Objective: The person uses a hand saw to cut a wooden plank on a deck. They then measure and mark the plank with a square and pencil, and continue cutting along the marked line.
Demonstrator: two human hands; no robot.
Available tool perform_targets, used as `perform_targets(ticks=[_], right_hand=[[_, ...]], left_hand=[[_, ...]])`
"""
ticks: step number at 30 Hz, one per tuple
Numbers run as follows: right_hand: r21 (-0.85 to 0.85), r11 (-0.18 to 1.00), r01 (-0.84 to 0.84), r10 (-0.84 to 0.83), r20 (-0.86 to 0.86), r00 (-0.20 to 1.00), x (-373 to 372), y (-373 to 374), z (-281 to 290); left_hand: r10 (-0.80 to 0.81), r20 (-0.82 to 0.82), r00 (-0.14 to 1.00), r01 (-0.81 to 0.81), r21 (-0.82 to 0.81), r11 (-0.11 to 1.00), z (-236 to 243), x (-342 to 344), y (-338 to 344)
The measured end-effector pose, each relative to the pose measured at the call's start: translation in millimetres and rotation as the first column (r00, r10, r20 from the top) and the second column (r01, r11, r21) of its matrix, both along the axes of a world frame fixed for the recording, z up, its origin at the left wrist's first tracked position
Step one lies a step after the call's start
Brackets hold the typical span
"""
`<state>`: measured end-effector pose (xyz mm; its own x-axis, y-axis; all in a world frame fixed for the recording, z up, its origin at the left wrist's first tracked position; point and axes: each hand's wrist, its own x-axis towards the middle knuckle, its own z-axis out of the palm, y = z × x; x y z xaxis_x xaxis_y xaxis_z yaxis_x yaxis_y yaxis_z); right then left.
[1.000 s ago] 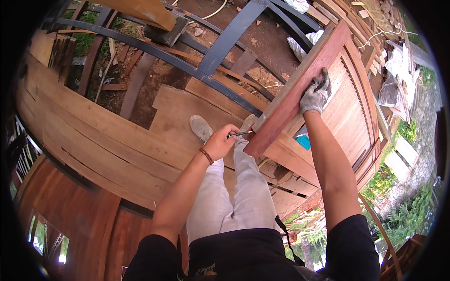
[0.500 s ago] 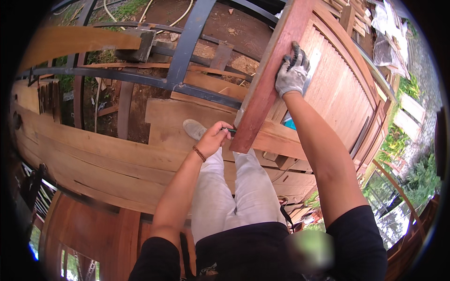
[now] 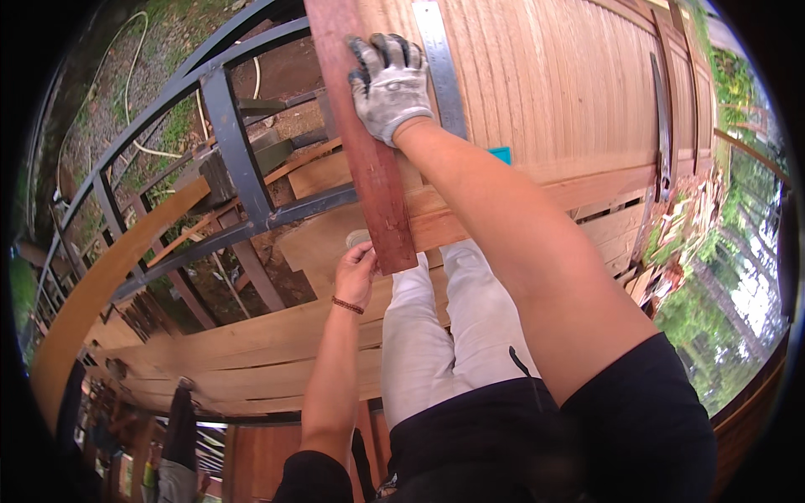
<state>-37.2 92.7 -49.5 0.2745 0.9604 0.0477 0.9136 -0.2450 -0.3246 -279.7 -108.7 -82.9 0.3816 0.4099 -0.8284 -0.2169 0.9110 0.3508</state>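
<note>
A reddish wooden board (image 3: 381, 197) runs from the top of the view down toward my legs. My right hand (image 3: 392, 88), in a grey-and-black work glove, lies on the board with its fingers spread. Close beside the glove, a steel ruler (image 3: 443, 75) rests on a pale grooved wooden panel (image 3: 537, 84). My bare left hand (image 3: 356, 272), with a brown beaded bracelet at the wrist, is at the left edge of the board's near end. Its fingers are pinched together; what they hold is hidden there.
A dark metal frame (image 3: 239, 151) stands at left, beside a long curved wooden piece (image 3: 117, 281). A small teal object (image 3: 501, 155) lies by my right forearm. Wide planks (image 3: 251, 356) stretch below the frame. At lower left another person's dark-clothed limb (image 3: 180, 427) shows.
My view has swung, so the board now sits further left and steeper. Half a second ago a slim dark pen-like thing showed in my left fingers; now it is out of sight.
</note>
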Motion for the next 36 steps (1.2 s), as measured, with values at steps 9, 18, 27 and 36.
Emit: perform_targets(ticks=[9, 18, 27, 36], right_hand=[[0.033, 0.999, 0.042, -0.044, 0.054, 0.998, -4.1, -2.2, -11.9], [-0.127, 0.992, 0.008, -0.009, -0.004, 1.000, -0.6, -2.2, 0.8], [-0.083, 0.997, 0.012, -0.012, 0.007, 1.000, -1.6, -1.4, -2.0], [0.014, 0.999, 0.033, -0.032, -0.062, 0.998, -1.4, -3.3, -6.7]], left_hand=[[-0.245, -0.100, 0.964, 0.254, 0.091, 0.963, 4.4, -8.6, 18.0], [-0.310, -0.152, 0.938, 0.330, 0.126, 0.936, 12.5, -5.6, 28.1], [-0.344, -0.166, 0.924, 0.371, 0.176, 0.912, 7.5, -8.2, 27.7], [-0.416, -0.187, 0.890, 0.449, 0.208, 0.869, 2.9, -20.8, 31.4]])
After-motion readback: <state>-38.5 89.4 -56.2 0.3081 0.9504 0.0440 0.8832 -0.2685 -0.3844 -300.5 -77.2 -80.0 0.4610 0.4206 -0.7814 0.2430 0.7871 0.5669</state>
